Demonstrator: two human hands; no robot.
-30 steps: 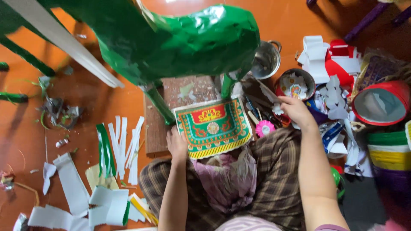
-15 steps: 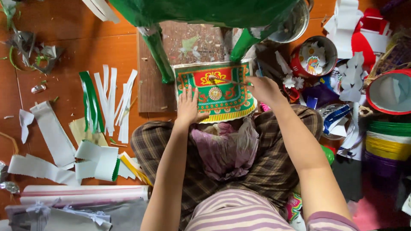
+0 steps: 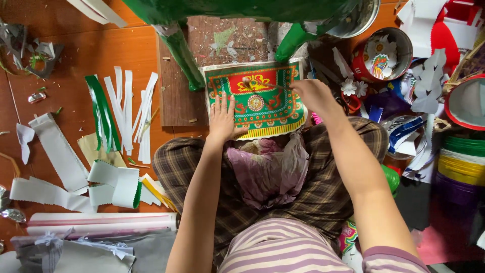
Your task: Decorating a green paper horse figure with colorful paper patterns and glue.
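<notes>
A green and red patterned paper sheet [image 3: 260, 93] with a gold border lies on a brown wooden board [image 3: 177, 96] in front of my crossed legs. My left hand [image 3: 222, 119] rests flat on the sheet's lower left part, fingers spread. My right hand [image 3: 313, 95] is at the sheet's right edge, fingers curled onto it; whether it pinches the paper is hidden. A large green papier-mâché figure [image 3: 227, 7] stands over the board, its two legs [image 3: 182, 55] beside the sheet's top corners.
White and green paper strips [image 3: 121, 111] lie on the orange floor to the left. To the right are a red round tin [image 3: 381, 53], a metal bowl [image 3: 361, 20], white cut-outs [image 3: 427, 96], stacked coloured rims [image 3: 462, 162] and a red lid [image 3: 467, 101]. A purple cloth [image 3: 268, 167] covers my lap.
The view tilted down and closer to my lap. My right hand came back from the clutter on the right to the sheet's right edge. My left hand slid up onto the sheet.
</notes>
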